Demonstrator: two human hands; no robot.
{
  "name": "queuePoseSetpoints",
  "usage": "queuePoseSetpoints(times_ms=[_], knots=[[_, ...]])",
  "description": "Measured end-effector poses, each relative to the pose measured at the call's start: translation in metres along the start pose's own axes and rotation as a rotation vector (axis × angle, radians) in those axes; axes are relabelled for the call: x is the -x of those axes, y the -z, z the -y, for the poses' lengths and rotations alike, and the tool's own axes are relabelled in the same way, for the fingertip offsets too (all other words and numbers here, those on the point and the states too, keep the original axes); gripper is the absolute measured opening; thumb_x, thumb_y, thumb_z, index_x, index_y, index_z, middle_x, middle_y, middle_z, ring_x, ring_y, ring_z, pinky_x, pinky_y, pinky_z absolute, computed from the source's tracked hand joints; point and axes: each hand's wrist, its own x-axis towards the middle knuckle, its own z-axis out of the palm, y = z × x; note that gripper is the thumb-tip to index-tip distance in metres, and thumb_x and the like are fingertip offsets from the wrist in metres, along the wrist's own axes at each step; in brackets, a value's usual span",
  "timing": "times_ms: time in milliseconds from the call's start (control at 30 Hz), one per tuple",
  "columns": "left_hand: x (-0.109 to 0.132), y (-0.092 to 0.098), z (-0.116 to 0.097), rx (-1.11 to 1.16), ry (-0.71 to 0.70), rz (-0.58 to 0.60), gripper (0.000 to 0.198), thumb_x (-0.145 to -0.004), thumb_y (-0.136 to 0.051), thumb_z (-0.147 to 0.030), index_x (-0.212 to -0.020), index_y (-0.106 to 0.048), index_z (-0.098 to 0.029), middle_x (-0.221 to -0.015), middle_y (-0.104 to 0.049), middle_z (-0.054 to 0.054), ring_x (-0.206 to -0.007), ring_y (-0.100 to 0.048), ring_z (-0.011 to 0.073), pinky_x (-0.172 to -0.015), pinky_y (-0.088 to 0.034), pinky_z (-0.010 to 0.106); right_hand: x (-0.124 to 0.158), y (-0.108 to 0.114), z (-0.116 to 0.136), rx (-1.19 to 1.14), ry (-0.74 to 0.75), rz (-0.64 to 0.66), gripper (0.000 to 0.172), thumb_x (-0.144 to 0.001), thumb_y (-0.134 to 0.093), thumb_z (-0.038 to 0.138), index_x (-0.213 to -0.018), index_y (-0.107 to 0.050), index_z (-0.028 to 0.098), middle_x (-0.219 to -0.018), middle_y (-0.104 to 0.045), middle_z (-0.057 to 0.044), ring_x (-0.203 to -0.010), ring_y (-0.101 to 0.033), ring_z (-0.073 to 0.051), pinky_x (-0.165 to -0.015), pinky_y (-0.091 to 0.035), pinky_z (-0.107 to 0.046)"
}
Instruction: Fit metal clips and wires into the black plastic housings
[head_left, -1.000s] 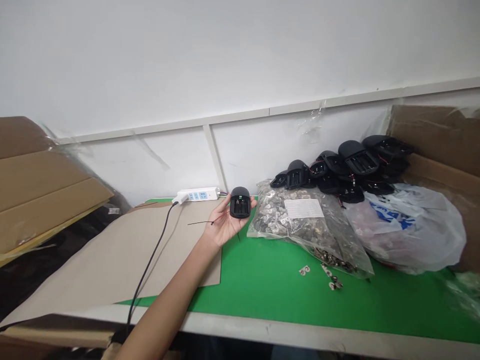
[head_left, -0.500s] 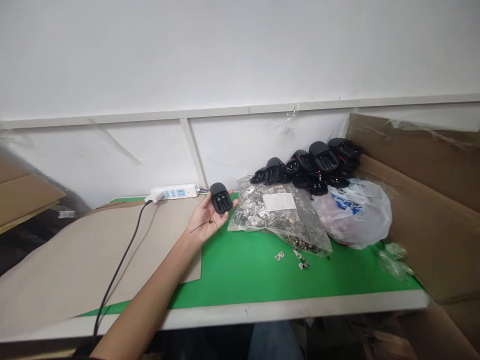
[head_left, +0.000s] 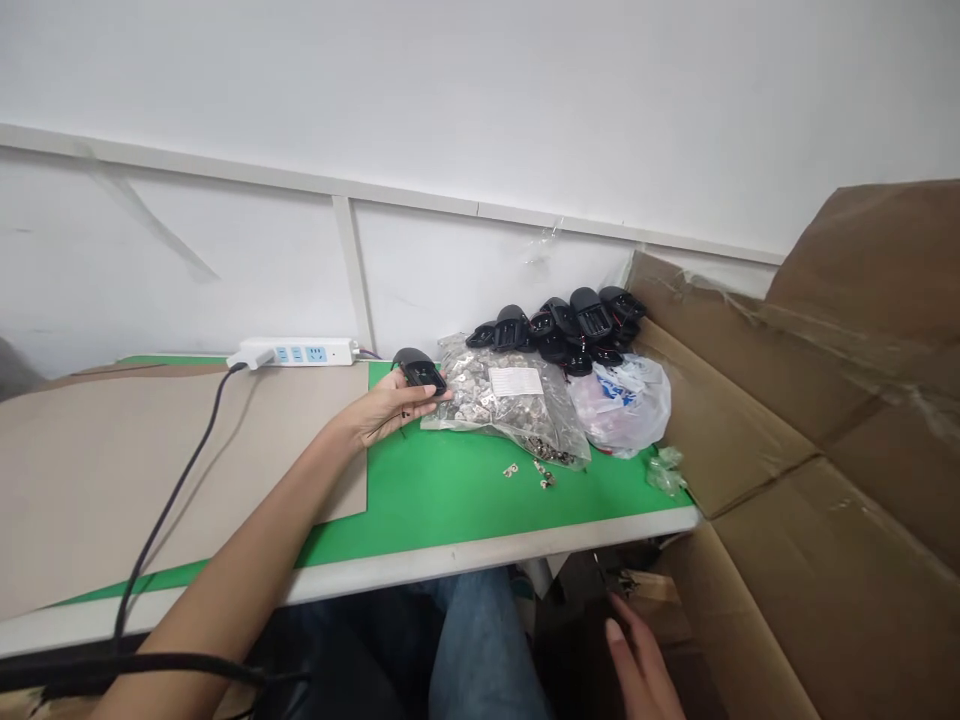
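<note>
My left hand (head_left: 386,407) reaches far over the green mat (head_left: 457,490) and holds a black plastic housing (head_left: 418,372) with thin wires hanging from it, right beside a clear bag of small metal parts (head_left: 510,405). A heap of several more black housings (head_left: 559,325) lies behind that bag against the wall. My right hand (head_left: 637,665) is low, below the table's edge near a big cardboard box (head_left: 810,480); its fingers are stretched out and hold nothing.
A white power strip (head_left: 296,352) with a black cable (head_left: 169,505) lies on a cardboard sheet (head_left: 135,460) at the left. A white plastic bag (head_left: 622,400), a small clear bag (head_left: 664,470) and a few loose metal pieces (head_left: 532,470) sit on the mat.
The view has swung right and down, so the big box and my right hand have come into sight. My left hand has tipped the housing lower, closer to the mat.
</note>
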Motion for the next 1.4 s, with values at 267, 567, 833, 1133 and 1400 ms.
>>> queuePoseSetpoints(times_ms=[267,567,833,1133,1400], knots=[[0.000,0.011,0.001,-0.146,-0.033,-0.005,0.057,-0.075,-0.088,-0.023,-0.125,-0.062,-0.019,-0.141,-0.066,0.014,-0.110,-0.077,0.0220,-0.080,-0.063,0.019,-0.100,-0.034,0.108,0.152,0.510,-0.019,0.027,-0.107,-0.051,0.034,-0.117,-0.073,0.023,-0.106,-0.075,-0.010,-0.101,-0.069,-0.027,-0.092,-0.055,-0.042],[-0.012,0.031,0.006,-0.467,-0.145,-0.273,0.060,-0.070,-0.074,-0.068,-0.098,-0.075,-0.015,-0.090,-0.077,0.007,-0.084,-0.068,0.0207,-0.063,-0.038,0.024,-0.154,-0.075,0.122,0.429,0.342,0.105,0.026,-0.106,-0.055,0.037,-0.108,-0.076,0.022,-0.106,-0.072,-0.009,-0.098,-0.071,-0.027,-0.079,-0.051,-0.034],[-0.018,0.034,0.015,-0.723,-0.293,-0.396,0.057,-0.082,-0.067,-0.040,-0.132,-0.062,-0.014,-0.095,-0.073,0.005,-0.078,-0.064,0.0186,-0.076,-0.046,0.029,-0.154,-0.071,0.127,0.290,0.401,0.196,0.026,-0.107,-0.051,0.031,-0.118,-0.073,0.023,-0.114,-0.072,-0.008,-0.110,-0.069,-0.026,-0.091,-0.052,-0.035],[-0.013,0.026,0.014,-1.054,-0.295,-0.609,0.030,-0.086,-0.066,-0.034,-0.108,-0.074,-0.017,-0.118,-0.075,0.013,-0.115,-0.066,0.0317,-0.096,-0.050,0.038,-0.153,-0.080,0.111,0.137,0.570,0.091,0.027,-0.109,-0.046,0.031,-0.110,-0.072,0.022,-0.107,-0.075,-0.009,-0.097,-0.072,-0.024,-0.087,-0.053,-0.033],[-0.008,0.025,0.010,-1.171,-0.351,-0.663,0.030,-0.098,-0.051,-0.033,-0.112,-0.071,-0.014,-0.114,-0.074,0.019,-0.110,-0.068,0.0366,-0.095,-0.051,0.045,-0.153,-0.082,0.110,0.177,0.642,0.078,0.028,-0.110,-0.043,0.032,-0.108,-0.068,0.019,-0.101,-0.075,-0.009,-0.096,-0.071,-0.026,-0.085,-0.051,-0.037]])
